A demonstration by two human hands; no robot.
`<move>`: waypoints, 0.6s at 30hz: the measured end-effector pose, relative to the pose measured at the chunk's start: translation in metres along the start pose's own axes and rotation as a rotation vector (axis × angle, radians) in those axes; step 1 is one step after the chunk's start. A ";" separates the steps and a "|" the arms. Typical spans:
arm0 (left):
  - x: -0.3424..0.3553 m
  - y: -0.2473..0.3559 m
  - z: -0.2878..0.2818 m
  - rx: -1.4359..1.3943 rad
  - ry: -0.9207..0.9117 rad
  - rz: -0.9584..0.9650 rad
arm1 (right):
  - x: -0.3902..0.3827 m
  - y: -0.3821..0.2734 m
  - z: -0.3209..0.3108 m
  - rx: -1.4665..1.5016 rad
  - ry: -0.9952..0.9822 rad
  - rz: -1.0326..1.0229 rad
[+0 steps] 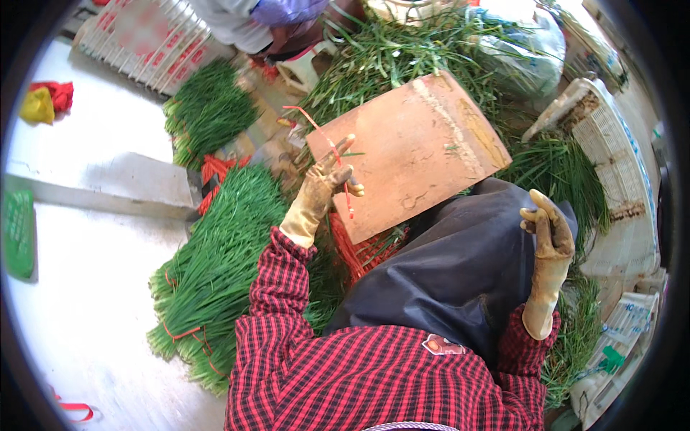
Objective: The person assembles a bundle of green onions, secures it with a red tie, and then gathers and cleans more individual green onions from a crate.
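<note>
My left hand (322, 185), in a stained yellowish glove, pinches a thin red tie strip (350, 204) above the left edge of a tan board (410, 154). One end of the strip sticks up past the fingers; the other hangs over the board. A few green scraps lie on the board. My right hand (552, 233), gloved likewise, is raised beside my dark apron (453, 258), fingers loosely bent and apart, with nothing visible in them. Left of my left arm lie big bundles of green chives (223, 251), some bound with red strips.
Another chive bundle (208, 108) lies farther back, near a seated person (266, 29). Loose chives (395, 54) are heaped behind the board. Red strips (352, 248) hang below it. At right stands a dirty white plastic basket (618, 165); a clear plastic bag (525, 57) sits behind.
</note>
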State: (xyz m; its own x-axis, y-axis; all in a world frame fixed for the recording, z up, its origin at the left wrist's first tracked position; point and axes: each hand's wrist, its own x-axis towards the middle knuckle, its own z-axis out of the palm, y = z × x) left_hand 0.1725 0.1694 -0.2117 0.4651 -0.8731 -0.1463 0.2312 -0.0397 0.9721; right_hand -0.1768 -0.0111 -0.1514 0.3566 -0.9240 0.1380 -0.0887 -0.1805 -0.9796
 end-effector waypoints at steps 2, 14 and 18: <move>0.028 -0.008 0.013 0.193 -0.099 -0.056 | -0.006 0.003 -0.024 -0.001 0.079 0.025; 0.173 -0.140 -0.002 1.920 -0.129 0.645 | -0.059 0.052 -0.175 -0.100 0.549 0.141; 0.167 -0.106 0.014 2.081 -0.203 0.219 | -0.079 0.108 -0.223 -0.210 0.616 0.292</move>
State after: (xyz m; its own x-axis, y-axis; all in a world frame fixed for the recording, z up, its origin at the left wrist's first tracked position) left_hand 0.2139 0.0208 -0.3370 0.2346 -0.9604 -0.1504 -0.9388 -0.1836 -0.2916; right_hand -0.4221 -0.0326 -0.2351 -0.2944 -0.9557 -0.0074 -0.3002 0.0998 -0.9486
